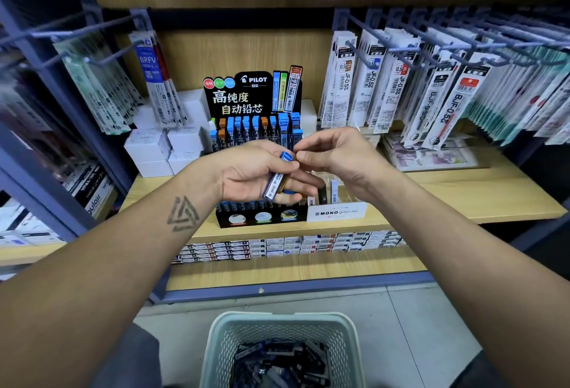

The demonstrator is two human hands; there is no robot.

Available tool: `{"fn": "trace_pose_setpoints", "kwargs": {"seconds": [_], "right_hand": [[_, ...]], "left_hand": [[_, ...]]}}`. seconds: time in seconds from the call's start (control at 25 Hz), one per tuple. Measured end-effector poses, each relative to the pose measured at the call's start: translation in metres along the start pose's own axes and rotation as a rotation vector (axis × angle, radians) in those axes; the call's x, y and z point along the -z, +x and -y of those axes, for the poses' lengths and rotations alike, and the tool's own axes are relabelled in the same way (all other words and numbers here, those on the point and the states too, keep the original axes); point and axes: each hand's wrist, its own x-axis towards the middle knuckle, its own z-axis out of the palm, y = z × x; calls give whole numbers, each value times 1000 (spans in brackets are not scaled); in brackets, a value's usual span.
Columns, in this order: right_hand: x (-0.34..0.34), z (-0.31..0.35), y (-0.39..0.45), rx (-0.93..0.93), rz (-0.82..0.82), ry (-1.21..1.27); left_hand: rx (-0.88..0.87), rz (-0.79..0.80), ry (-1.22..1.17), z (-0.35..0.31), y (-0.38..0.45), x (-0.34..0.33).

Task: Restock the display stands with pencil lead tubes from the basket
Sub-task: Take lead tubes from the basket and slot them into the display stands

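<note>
Across the whole background runs a wood-grain shelf (462, 190) on blue-grey metal uprights, its board pale and matte. Metal peg hooks (431, 45) jut from the back panel on the right, strung with flat, glossy packets of pen refills (398, 88); more packets (98, 88) hang at the left. Square white cardboard boxes (154, 147) stack beside them on the board. A row of small flat boxes (277, 247) lines the lower shelf.

At centre stands the black Pilot display stand (246, 94), a stepped card rack with a shaped header and slim rectangular tubes upright in its slots, capped in blue and orange. Just to its right sits a white Mono display stand (336, 212), partly hidden behind the hands.

Below, on the grey tiled floor, rests a pale green plastic basket (246, 344) with perforated lattice walls; dark, loosely heaped pencil lead tubes (277, 363) lie inside.

In front of the Pilot stand, the left hand (256, 172) curls its fingers and thumb around a small bundle of held tubes (277, 176), narrow clear-plastic sticks with a blue cap and printed label. The right hand (336, 159) meets the bundle's top, thumb and forefinger pinched close at one tube's end; whether it truly grips is blurred. A triangular tattoo (182, 213) marks the left forearm.
</note>
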Motion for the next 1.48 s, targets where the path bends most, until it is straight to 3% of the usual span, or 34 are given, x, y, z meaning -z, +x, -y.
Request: {"fn": "trace_pose_setpoints", "kwargs": {"seconds": [0.2, 0.36, 0.6, 0.76, 1.04, 1.24, 1.48], "right_hand": [[-1, 4, 4, -8, -64, 77], [-18, 8, 6, -77, 12, 169], [-28, 16, 14, 22, -139, -42], [-37, 17, 17, 126, -124, -290], [-41, 18, 22, 144, -226, -284], [-45, 20, 24, 104, -183, -118], [-49, 25, 23, 87, -103, 93]], "left_hand": [[15, -167, 141, -1, -3, 15], [-32, -281, 264, -1, -11, 28], [-80, -473, 172, -14, -27, 46], [-130, -487, 60, -23, -42, 56], [-75, -540, 75, -27, -46, 69], [-84, -586, 201, -22, -43, 72], [-47, -479, 381, -10, -32, 63]]}}
